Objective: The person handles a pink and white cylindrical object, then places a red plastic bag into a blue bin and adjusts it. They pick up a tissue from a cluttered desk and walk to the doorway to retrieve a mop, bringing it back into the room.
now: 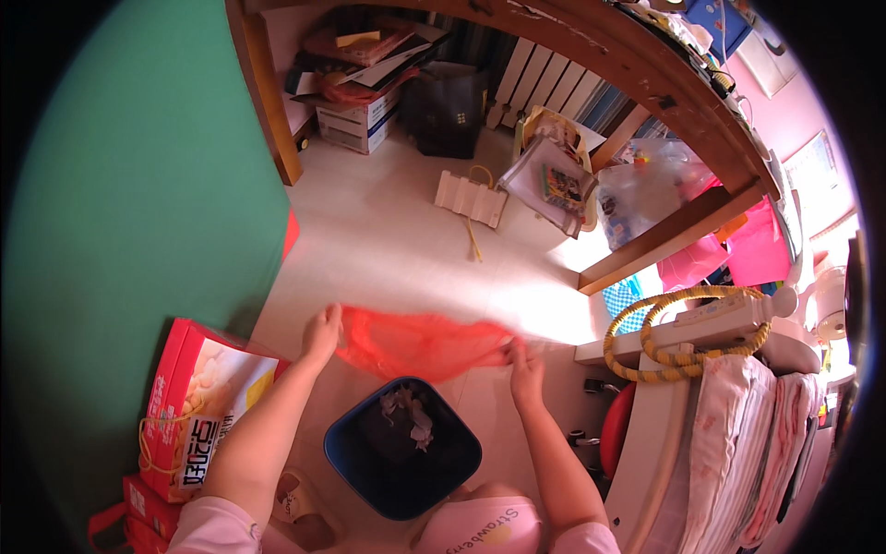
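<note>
Both arms reach forward over the floor, a thin red plastic bag (429, 346) stretched between the hands. My left hand (324, 334) pinches its left end, and my right hand (524, 365) grips the right end. The bag looks slightly blurred. Just below it, close to my body, stands a dark blue trash bin (333, 450), its mouth facing up. Crumpled greyish material (415, 419) lies inside; the rest of the bin's inside is dark.
A red gift box (173, 408) with a rope handle stands at left beside a green surface (152, 173). Ahead, a wooden desk frame (266, 104) spans boxes and papers. A yellow-grey hoop (612, 346) hangs at right near folded cloths (727, 429). A slipper (294, 498) lies left of the bin.
</note>
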{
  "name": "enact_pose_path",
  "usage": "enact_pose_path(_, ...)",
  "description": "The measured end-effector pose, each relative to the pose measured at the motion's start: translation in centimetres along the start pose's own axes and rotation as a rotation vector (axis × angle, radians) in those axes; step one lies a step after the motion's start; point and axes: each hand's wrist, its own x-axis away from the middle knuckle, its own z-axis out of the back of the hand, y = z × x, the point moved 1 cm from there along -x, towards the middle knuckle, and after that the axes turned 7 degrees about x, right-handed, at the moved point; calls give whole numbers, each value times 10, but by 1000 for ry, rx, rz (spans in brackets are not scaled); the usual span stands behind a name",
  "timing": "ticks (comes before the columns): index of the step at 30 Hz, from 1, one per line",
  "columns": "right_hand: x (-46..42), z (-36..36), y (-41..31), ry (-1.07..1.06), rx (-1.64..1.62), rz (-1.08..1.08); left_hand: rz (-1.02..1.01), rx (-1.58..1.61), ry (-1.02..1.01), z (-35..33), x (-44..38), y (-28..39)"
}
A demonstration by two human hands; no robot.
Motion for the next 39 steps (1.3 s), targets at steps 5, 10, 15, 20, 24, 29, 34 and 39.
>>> enact_pose_path(5, -33, -38, 4, -789, 908, 279, -208, -408, -397, 12, 0, -64)
enact_pose_path(10, -4, -6, -50, 386, -75, 616, -398, 118, 486, 51, 37, 33)
enact_pose_path(15, 0, -30, 63, -595, 340, 151, -264, -221, -22, 27, 72, -41)
enact_pose_path(20, 32, -6, 42, -336, -243, -39, 105, 367, 9, 32, 99, -53)
enact_pose_path(24, 78, -1, 63, -275, -270, 61, 107, 396, 13, 33, 142, -37)
enact_pose_path(29, 135, -21, 90, -255, -395, 95, 37, 272, 323, 13, 211, -58)
enact_pose_path(34, 124, -16, 71, -374, -274, 175, 36, 423, 390, -4, 227, -74)
enact_pose_path(39, 102, -26, 50, -563, -283, -47, 136, 365, 289, 12, 209, -46)
